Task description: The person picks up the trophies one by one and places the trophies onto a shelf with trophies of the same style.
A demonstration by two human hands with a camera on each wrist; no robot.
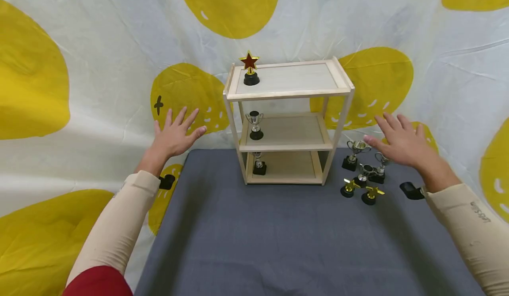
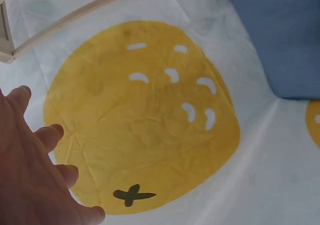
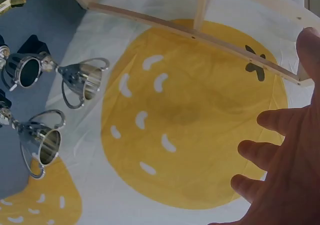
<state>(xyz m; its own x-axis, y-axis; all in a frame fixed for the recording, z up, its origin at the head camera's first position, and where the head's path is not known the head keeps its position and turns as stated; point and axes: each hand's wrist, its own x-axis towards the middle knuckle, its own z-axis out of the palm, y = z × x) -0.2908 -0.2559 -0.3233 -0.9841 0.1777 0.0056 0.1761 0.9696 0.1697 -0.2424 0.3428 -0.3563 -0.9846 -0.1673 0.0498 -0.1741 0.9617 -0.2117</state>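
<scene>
Fingers spread and holding nothing, my left hand hovers to the left of a wooden three-tier shelf. My right hand is likewise spread and empty, raised above a group of trophies on the right. That group has silver two-handled cups, among them one silver cup trophy, and two gold star trophies, one nearest the front. On the shelf's top tier, at the left, stands a red-and-gold star trophy. A silver cup trophy occupies the middle tier's left side, and another cup trophy the bottom tier's left.
The shelf stands near the back of a table with a grey cloth. Behind it hangs a white curtain printed with large yellow shapes. A black wrist-worn piece sticks out beside the right wrist.
</scene>
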